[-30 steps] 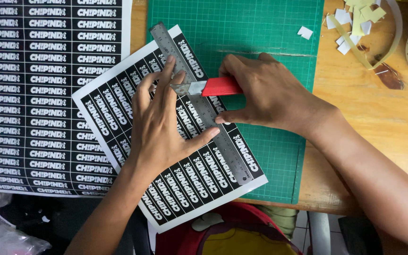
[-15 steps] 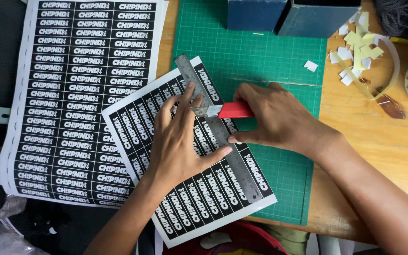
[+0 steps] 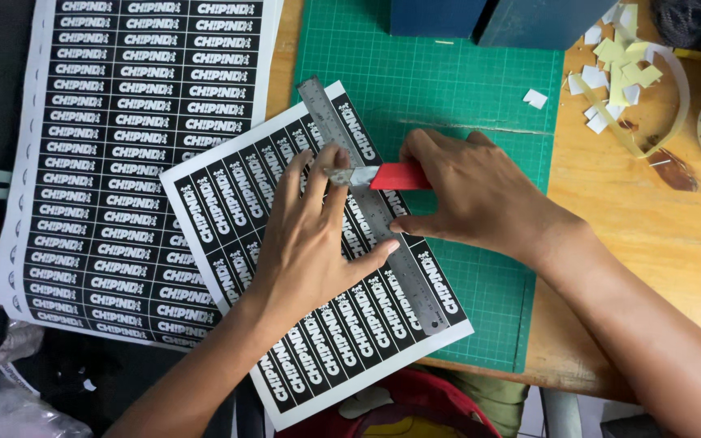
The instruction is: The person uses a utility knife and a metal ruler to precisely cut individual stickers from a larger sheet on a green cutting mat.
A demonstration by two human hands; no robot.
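Your left hand (image 3: 310,235) lies flat with its fingers spread apart, pressing the steel ruler (image 3: 371,203) down onto the smaller sticker sheet (image 3: 285,243). Your right hand (image 3: 472,195) has its fingers closed around a red utility knife (image 3: 383,176), whose blade meets the ruler's right edge just beside your left fingertips. The ruler runs slantwise from far left to near right across that sheet, which sits partly on the green cutting mat (image 3: 464,89). To the left lies a second, larger sticker sheet (image 3: 123,146), so you have two sheets, one ruler and one knife. The mat rests on a wooden table (image 3: 651,243). At the far right sits a pile of paper scraps (image 3: 618,77), and two dark blue boxes (image 3: 488,16) stand at the far edge.
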